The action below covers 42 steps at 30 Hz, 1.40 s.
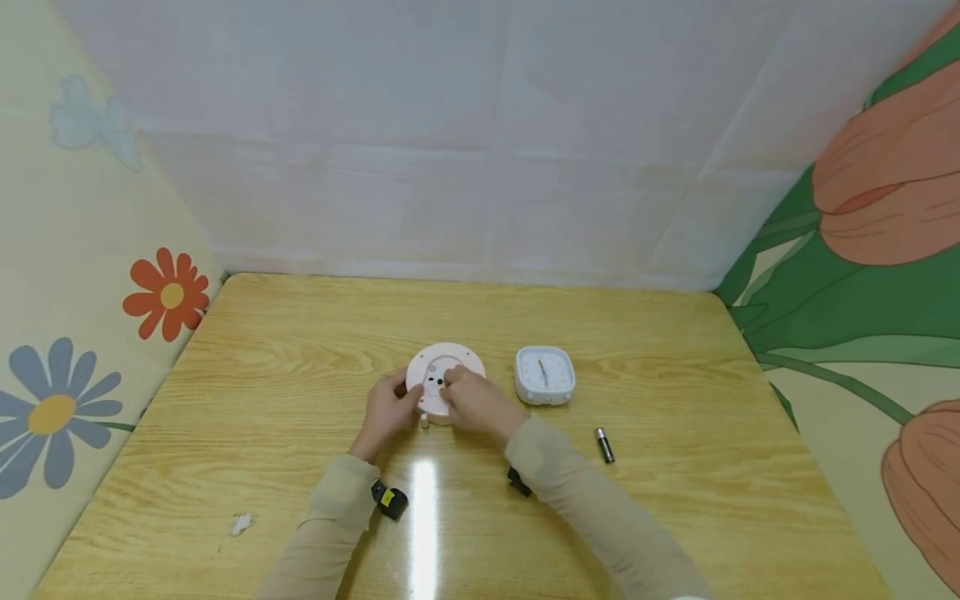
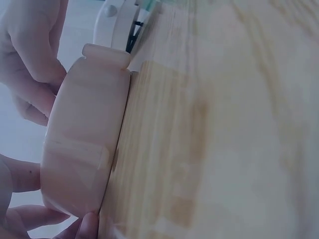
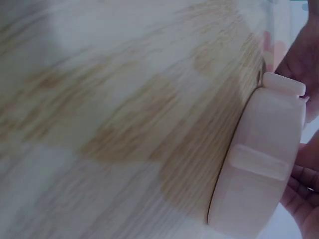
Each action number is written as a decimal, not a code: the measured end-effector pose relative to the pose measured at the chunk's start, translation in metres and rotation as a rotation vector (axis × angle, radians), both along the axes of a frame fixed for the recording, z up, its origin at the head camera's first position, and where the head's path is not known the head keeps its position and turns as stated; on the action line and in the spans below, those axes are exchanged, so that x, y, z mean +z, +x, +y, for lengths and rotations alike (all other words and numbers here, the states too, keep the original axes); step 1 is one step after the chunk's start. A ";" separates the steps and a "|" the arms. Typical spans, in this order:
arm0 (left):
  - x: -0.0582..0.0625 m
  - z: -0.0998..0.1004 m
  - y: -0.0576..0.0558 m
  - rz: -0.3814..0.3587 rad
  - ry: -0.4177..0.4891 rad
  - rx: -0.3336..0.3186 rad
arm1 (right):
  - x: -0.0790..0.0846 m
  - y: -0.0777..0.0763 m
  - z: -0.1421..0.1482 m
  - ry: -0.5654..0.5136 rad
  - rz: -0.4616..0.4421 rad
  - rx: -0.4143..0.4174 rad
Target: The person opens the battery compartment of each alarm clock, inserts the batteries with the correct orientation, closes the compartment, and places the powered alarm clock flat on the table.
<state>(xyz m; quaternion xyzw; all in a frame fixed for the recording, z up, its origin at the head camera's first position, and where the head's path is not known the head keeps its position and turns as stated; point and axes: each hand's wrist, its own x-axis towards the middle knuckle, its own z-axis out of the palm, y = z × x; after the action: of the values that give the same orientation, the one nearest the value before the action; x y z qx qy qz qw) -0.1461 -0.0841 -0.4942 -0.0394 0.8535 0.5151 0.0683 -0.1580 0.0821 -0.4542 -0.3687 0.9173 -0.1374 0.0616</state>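
A round, pale pink clock [image 1: 447, 353] lies back side up on the wooden table, with a small peg-like foot [image 1: 424, 421] at its near edge. My left hand [image 1: 390, 412] grips its left rim, thumb on top and fingers around the side. Over the recessed back, my right hand [image 1: 480, 404] bends its fingers down against the clock's right part. Whatever those fingertips may pinch is hidden. In the left wrist view the smooth side wall of the clock [image 2: 82, 134] shows, and the right wrist view shows the clock [image 3: 264, 134] between both hands.
A white square alarm clock [image 1: 545, 375] stands just right of the pink one. Further right and nearer lies a black and silver battery [image 1: 604, 446]. A white scrap [image 1: 242, 524] is at the near left. Patterned cloths and a pale wall [image 1: 450, 167] border the table [image 1: 300, 333].
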 end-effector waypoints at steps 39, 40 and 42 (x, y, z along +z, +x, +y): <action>-0.004 0.001 -0.002 -0.014 0.013 -0.002 | -0.013 0.011 0.017 -0.206 0.147 -0.148; -0.004 0.001 -0.002 -0.020 0.013 0.001 | -0.013 0.011 0.018 -0.210 0.141 -0.172; -0.004 0.002 -0.002 -0.029 0.012 0.005 | -0.011 0.013 0.019 -0.199 0.117 -0.231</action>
<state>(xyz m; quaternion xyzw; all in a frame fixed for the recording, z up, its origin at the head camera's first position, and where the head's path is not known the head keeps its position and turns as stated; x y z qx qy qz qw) -0.1486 -0.0825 -0.4986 -0.0487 0.8492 0.5197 0.0794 -0.1454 0.1014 -0.4656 -0.2725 0.9375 -0.2120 -0.0447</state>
